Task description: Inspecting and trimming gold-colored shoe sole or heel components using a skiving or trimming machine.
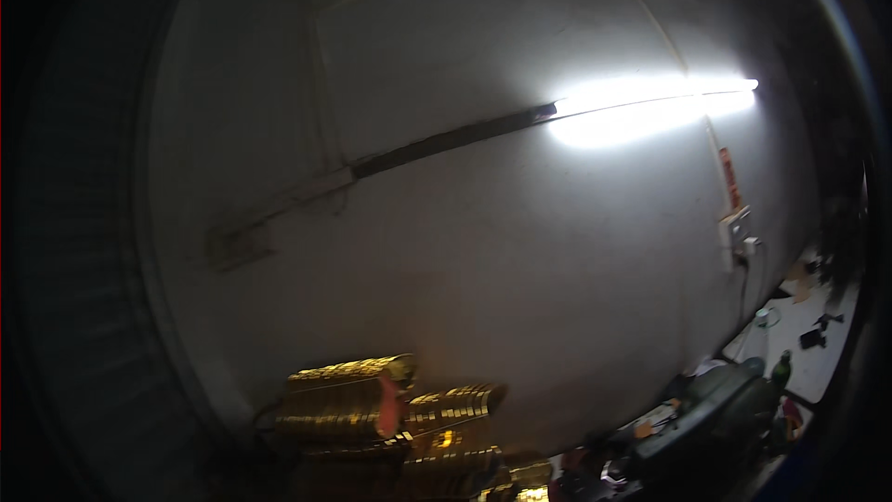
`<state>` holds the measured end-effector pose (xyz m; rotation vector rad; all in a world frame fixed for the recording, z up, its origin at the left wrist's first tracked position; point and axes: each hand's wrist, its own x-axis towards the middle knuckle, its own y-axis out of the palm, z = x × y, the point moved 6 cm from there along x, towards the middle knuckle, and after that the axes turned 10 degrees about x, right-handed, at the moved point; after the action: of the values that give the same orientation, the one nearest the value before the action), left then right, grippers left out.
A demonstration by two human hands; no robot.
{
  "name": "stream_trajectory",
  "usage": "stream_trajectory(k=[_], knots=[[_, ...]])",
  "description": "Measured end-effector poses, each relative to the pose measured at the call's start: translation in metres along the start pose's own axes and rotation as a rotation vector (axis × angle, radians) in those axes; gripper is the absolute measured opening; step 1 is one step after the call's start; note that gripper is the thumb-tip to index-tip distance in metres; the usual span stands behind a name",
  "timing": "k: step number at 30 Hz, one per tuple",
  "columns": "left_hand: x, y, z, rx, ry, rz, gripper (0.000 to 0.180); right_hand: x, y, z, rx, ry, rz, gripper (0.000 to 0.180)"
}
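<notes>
Neither of my hands shows in the head view. At the lower edge lie stacks of shiny gold rings that look like bangles (330,414), grouped into cylinders. A second gold stack (451,409) sits just to the right. Between these two, an orange-pink patch (388,407) stands upright; what it is I cannot make out. More gold pieces (530,474) run off the bottom of the picture.
A grey wall (483,260) fills most of the view, with a lit tube lamp (650,112) and a switch box (736,232). At the lower right are a dark green machine-like body (706,423), a green bottle (781,370) and a white tabletop (827,353).
</notes>
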<state>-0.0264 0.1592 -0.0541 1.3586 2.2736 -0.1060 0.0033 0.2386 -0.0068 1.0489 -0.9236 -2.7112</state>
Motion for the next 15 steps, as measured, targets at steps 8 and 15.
stream_trajectory(k=[8, 15], knots=[[-0.094, -0.029, 0.054, -0.281, 0.017, -0.497, 0.033, -0.023, 0.038, 0.032, -0.009, -0.022, -0.064, 0.023], [-0.069, -0.005, 0.040, -0.518, 0.358, -0.570, 0.031, 0.008, 0.026, 0.006, -0.048, -0.001, -0.065, 0.018]])
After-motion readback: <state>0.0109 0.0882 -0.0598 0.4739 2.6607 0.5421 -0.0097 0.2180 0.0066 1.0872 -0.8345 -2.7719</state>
